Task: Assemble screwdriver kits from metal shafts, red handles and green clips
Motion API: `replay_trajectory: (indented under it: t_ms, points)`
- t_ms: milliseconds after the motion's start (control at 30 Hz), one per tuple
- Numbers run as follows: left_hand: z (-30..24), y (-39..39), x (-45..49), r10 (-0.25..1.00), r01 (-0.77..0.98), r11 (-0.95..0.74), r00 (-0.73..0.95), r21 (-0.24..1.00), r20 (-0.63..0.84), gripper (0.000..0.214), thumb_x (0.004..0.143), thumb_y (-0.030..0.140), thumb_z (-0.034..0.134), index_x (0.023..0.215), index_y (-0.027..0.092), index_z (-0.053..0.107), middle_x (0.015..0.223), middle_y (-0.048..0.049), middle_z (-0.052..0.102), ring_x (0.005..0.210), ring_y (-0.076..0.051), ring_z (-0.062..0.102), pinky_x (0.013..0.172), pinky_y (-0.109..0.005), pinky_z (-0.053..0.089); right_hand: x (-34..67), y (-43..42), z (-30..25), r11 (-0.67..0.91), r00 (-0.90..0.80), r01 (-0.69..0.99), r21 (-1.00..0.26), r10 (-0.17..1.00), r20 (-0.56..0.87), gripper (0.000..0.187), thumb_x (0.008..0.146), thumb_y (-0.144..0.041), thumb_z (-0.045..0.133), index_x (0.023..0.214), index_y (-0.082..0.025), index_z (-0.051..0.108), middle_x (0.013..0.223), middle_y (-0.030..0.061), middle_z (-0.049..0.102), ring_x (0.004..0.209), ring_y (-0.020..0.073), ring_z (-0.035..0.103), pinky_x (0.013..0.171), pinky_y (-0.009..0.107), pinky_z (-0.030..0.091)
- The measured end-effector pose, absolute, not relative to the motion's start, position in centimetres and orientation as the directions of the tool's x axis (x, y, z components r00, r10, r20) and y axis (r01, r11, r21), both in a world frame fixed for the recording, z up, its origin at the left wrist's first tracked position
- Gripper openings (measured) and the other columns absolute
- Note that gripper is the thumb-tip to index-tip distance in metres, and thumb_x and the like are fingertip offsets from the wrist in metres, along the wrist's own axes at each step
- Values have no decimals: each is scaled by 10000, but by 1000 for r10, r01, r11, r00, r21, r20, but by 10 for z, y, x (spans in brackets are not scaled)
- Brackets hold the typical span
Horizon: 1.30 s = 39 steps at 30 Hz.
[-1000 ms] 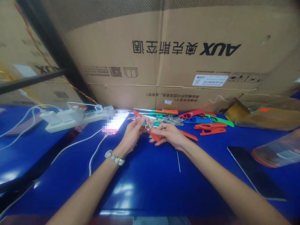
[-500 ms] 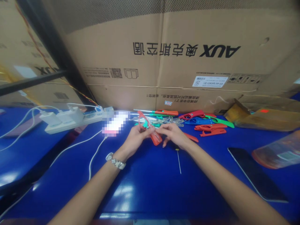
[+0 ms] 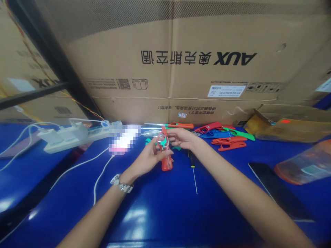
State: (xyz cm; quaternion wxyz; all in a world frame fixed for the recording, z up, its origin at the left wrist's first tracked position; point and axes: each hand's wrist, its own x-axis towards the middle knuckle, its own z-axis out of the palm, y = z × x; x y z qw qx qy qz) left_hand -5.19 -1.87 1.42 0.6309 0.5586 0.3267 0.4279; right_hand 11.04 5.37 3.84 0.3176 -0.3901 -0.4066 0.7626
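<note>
My left hand [image 3: 152,155] is closed around a red lighter casing [image 3: 167,165], of the long-necked kind, held upright over the table. A teal trigger and white wire show inside its upper part, and a clear piece lower down. My right hand [image 3: 183,139] is at the right of the casing's top, fingers stretched out and slightly bent; whether the fingertips touch it is unclear. Behind both hands lies a pile of metal tubes [image 3: 152,132], partly hidden. Below my right wrist rests a screwdriver [image 3: 194,179] with a black handle and yellow collar.
Red casings [image 3: 230,142], a blue one [image 3: 214,133] and a green one [image 3: 243,134] lie at the right. An orange lighter [image 3: 181,125] sits behind. A power strip [image 3: 77,136] stands left; a dark phone [image 3: 279,193] and clear jar [image 3: 307,165] lie right. Cardboard [image 3: 181,75] stands behind.
The red casing has turned more upright in my left hand. My right hand has left its lower end and moved up toward its top. More of the screwdriver shows. The view has shifted slightly.
</note>
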Motion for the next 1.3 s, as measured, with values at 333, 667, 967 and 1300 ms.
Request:
replay_trajectory:
  t_ms: [333, 667, 967, 1300]
  points:
    - [14, -25, -44, 908, -104, -6, 417, 995, 49, 315, 893, 488, 624, 947, 218, 472, 613, 57, 559, 424, -85, 529, 419, -196, 405, 130, 43, 44, -403, -421, -409, -819, 879, -222, 172, 630, -151, 684, 712, -174, 535, 610, -45, 467, 490, 59, 326, 341, 161, 136]
    - [5, -21, -46, 905, -151, 16, 423, 988, 50, 291, 906, 463, 614, 957, 232, 445, 706, 56, 527, 431, -66, 474, 390, -202, 372, 129, 38, 51, -183, -284, -373, -910, 956, -76, 276, 593, -190, 692, 849, -184, 588, 719, -28, 549, 585, 83, 444, 395, 177, 179]
    - [8, -21, -46, 914, -214, 99, 406, 972, -4, 304, 849, 353, 661, 1030, 244, 442, 790, 45, 552, 439, -66, 482, 346, -181, 364, 129, 33, 58, -11, -191, -161, -987, 981, 20, 253, 607, -170, 670, 838, -182, 567, 677, -27, 599, 574, 103, 562, 383, 176, 340]
    - [12, -22, -40, 975, -136, 68, 221, 988, -37, 401, 899, 614, 502, 898, 217, 443, 658, 56, 525, 344, -64, 407, 270, -181, 345, 122, 34, 54, 117, -190, -169, -979, 971, 149, 269, 624, -167, 700, 846, -194, 551, 692, -42, 610, 592, 132, 645, 435, 231, 547]
